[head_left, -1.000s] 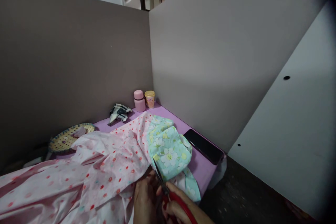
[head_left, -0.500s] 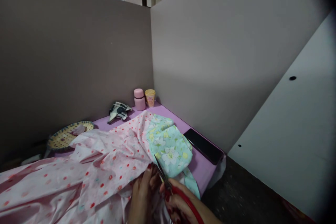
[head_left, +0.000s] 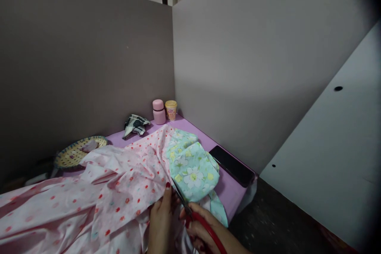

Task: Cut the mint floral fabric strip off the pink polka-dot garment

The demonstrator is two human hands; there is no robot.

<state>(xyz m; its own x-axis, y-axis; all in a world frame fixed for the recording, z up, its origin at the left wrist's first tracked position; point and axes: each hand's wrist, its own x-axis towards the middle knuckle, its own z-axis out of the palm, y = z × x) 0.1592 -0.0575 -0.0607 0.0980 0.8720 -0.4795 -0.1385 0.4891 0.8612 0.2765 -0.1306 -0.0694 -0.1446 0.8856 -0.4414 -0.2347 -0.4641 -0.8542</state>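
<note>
Pink fabric with red flower spots (head_left: 119,198) lies in folds across the table, and mint-green floral fabric (head_left: 193,170) joins it on the right. My left hand (head_left: 160,218) pinches the pink fabric near where the two colours meet, thumb on top and the other fingers mostly hidden beneath. My right hand (head_left: 205,226) grips red-handled scissors (head_left: 208,228), their dark blades pointing up and left along the seam beside my left thumb. The blades look nearly closed. Whether fabric lies between them I cannot tell.
A black phone (head_left: 232,166) lies at the purple table's (head_left: 229,202) right edge. Behind the fabric are a woven basket (head_left: 70,156), a checked cloth (head_left: 135,125), a pink flask (head_left: 159,112) and a yellow-lidded cup (head_left: 171,110). Grey partitions (head_left: 238,67) enclose the back and right.
The scissor tips have shifted slightly left and down, closer to my left thumb. My left thumb has straightened and risen a little on the fabric. The view has moved slightly.
</note>
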